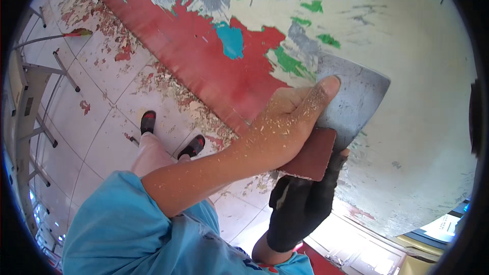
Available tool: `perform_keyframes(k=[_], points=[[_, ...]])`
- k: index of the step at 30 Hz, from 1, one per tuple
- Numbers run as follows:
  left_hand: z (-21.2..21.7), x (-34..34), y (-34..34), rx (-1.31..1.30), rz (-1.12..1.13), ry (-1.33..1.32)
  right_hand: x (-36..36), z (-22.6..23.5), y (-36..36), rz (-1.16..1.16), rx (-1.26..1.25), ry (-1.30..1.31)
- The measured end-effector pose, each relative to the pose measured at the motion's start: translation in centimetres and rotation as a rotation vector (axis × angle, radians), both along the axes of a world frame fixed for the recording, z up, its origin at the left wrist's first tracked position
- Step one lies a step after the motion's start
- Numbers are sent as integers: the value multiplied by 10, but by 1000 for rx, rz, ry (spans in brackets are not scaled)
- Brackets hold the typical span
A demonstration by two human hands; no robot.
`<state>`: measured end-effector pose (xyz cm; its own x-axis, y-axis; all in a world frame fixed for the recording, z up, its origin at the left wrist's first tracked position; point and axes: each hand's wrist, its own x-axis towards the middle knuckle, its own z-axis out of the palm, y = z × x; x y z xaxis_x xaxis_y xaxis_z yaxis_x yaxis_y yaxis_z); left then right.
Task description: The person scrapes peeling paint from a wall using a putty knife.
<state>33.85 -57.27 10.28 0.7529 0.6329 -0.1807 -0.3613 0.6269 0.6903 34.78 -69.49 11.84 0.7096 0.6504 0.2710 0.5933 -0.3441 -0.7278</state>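
- Left forearm (204,173) is slanting up and rightward, baring itself below the sleeve (122,214)
- Left hand (300,109) is pointing its thumb (331,86) up and rightward, other fingers mostly hiding
- Right hand (303,206), gloved in black, is sitting below the left, one bare fingertip (345,153) showing

Clothing of the person. Torso: light-blue shirt (127,229), loose and creased, with small dark and red markings at the near edge of view. Left sleeve (114,193): short, wide, plain blue, leaving the forearm (204,173) bare. Left hand (295,114): ungloved; pale flakes and specks dot its back and the adjoining forearm. Right hand (306,204): black glove (290,229) reaching the wrist, with a bare fingertip showing at its far end. Legs: pale pinkish trousers (153,154). Feet: dark footwear (148,122) with red patches.
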Motion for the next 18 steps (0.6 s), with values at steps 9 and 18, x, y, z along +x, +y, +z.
perform_keyframes(k=[9,18], points=[[11,0,7,-123,-65,-50,3,37,6,-116,-284,-29],[-5,14,2,-226,32,-90,18,52,7,50,-383,-439]])
